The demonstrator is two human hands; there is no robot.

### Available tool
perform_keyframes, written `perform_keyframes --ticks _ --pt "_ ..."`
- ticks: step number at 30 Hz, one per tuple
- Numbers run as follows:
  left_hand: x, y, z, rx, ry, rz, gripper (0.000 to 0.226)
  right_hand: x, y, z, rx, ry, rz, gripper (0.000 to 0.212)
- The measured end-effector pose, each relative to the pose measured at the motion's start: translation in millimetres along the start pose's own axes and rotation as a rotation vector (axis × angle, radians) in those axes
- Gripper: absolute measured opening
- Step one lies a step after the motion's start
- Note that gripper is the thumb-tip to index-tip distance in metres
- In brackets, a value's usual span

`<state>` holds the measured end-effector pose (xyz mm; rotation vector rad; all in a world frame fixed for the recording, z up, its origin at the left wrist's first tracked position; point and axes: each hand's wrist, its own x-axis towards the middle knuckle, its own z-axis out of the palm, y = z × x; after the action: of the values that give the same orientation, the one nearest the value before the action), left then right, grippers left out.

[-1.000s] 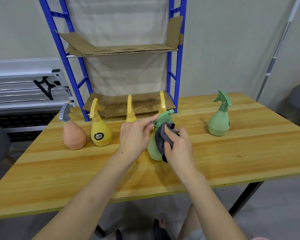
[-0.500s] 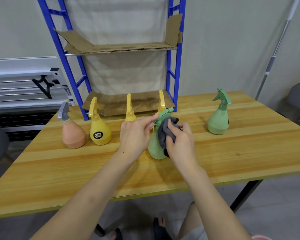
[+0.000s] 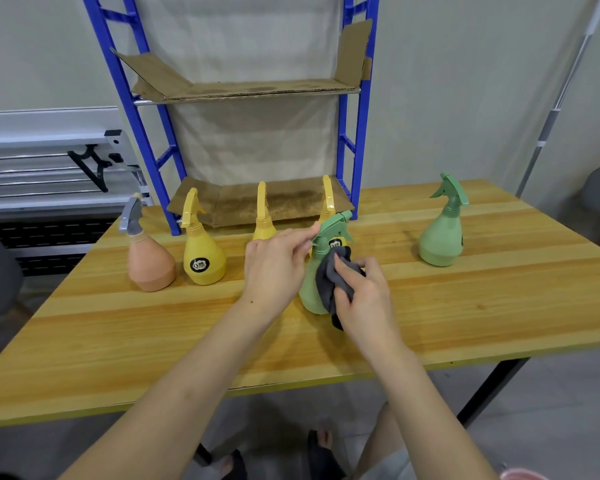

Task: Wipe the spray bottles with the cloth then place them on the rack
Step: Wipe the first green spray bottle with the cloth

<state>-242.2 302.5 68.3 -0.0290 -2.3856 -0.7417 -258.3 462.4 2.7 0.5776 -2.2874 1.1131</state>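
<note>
Green plastic spray bottle [image 3: 310, 289], stood on the pale wooden table [image 3: 118, 334] before the blue metal rack [image 3: 355, 133], is pinched at its trigger head by the left hand [image 3: 274, 268] and rubbed with a dark grey cloth [image 3: 329, 278] gripped in the right hand [image 3: 364, 299], two yellow spray bottles [image 3: 203, 251] behind seemingly being partly hidden.

Bright, even, soft light; sharp focus; wide-angle bending at edges.

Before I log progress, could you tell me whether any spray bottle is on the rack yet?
No, both cardboard shelves of the rack hold nothing.
</note>
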Motion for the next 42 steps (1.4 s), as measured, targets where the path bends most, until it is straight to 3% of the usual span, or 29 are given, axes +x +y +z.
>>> perform_keyframes --ticks 7,16,21,28,35,42 --pt "-0.3 0.3 0.0 0.007 0.007 0.003 0.037 10.7 -16.0 -12.0 0.045 0.082 0.003 0.046" --pt "-0.8 2.6 -0.8 -0.027 0.013 -0.023 0.035 -10.3 -9.7 0.0 0.023 0.003 0.031 0.049" --pt "0.9 4.8 -1.9 -0.018 -0.003 -0.037 0.034 6.3 -21.2 -3.7 0.048 0.108 -0.003 0.046" --pt "3.4 1.0 -1.2 -0.048 -0.027 -0.093 0.035 -0.7 -7.8 -2.0 0.030 -0.051 0.129 0.045" --pt "3.4 -0.9 0.4 -0.078 -0.015 -0.096 0.034 16.2 -20.8 -28.5 0.046 0.175 0.017 0.046" --pt "6.7 -6.7 2.5 -0.150 -0.055 -0.105 0.032 17.5 -5.6 -11.2 0.013 0.024 0.108 0.046"
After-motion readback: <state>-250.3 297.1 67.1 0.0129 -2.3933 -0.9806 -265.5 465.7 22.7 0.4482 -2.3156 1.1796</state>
